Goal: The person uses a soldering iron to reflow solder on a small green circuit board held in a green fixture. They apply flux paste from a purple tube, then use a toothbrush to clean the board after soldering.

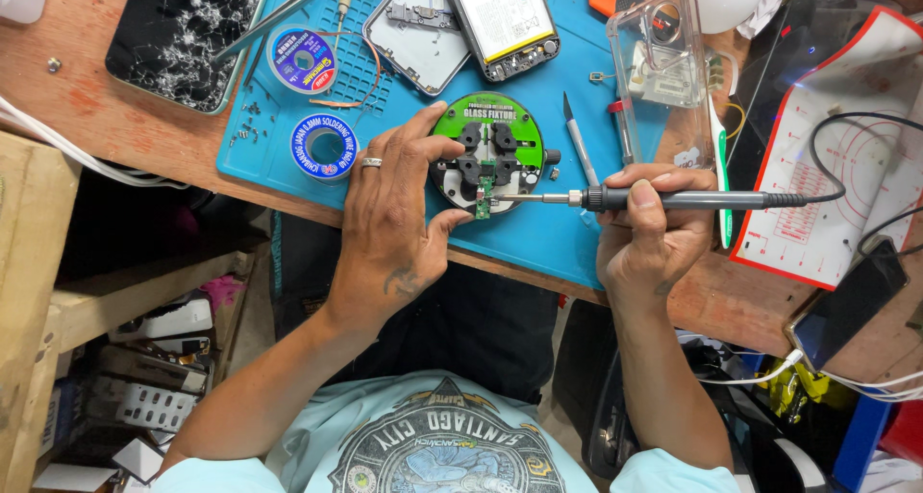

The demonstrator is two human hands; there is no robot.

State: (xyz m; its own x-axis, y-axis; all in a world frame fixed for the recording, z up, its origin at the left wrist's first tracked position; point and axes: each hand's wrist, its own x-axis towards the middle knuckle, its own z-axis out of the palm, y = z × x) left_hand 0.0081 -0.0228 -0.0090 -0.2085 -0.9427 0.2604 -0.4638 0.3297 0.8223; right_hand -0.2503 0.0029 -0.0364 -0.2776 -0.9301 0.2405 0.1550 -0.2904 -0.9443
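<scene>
While the left hand [389,214] steadies the round green-and-black clamping fixture [492,152] on the blue silicone work mat [538,234], thumb and fingers spread around its rim, the right hand [649,229] is clamped on a slim grey soldering iron [663,200], whose tip touches the small green circuit board [484,202] gripped at the fixture's near edge; two blue solder-wire spools [325,148] lie just left of it
</scene>
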